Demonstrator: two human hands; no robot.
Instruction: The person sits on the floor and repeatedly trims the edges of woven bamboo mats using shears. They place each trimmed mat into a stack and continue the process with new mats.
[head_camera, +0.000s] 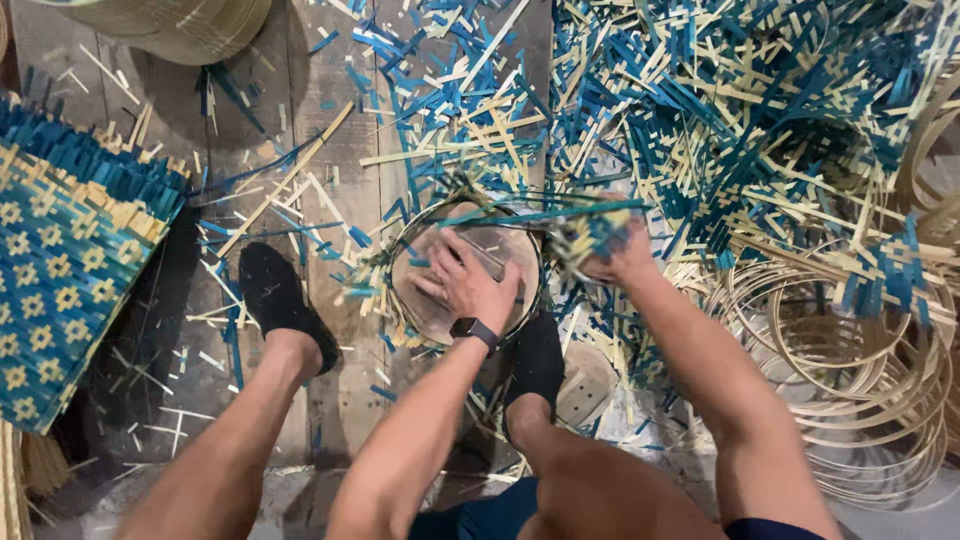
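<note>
Left hand (470, 285) presses flat, fingers spread, on the round brown wooden form (500, 262); right hand (618, 258) grips blue-and-cream woven strips (590, 235), best kept taut against the rim.

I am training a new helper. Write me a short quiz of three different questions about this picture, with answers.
1. True or false: the left hand lies flat on the round mould.
2. What does the right hand grip?
A. a knife
B. a bunch of blue and pale strips
C. a hoop
3. Fill in: the woven mat with a flower pattern lies at the ______ edge of the view.

Key
1. True. The palm presses on the mould's top, and a dark watch is on that wrist.
2. B. The strips stick out from the fist beside the mould.
3. Left. The pile of hoops lies on the right.
</note>
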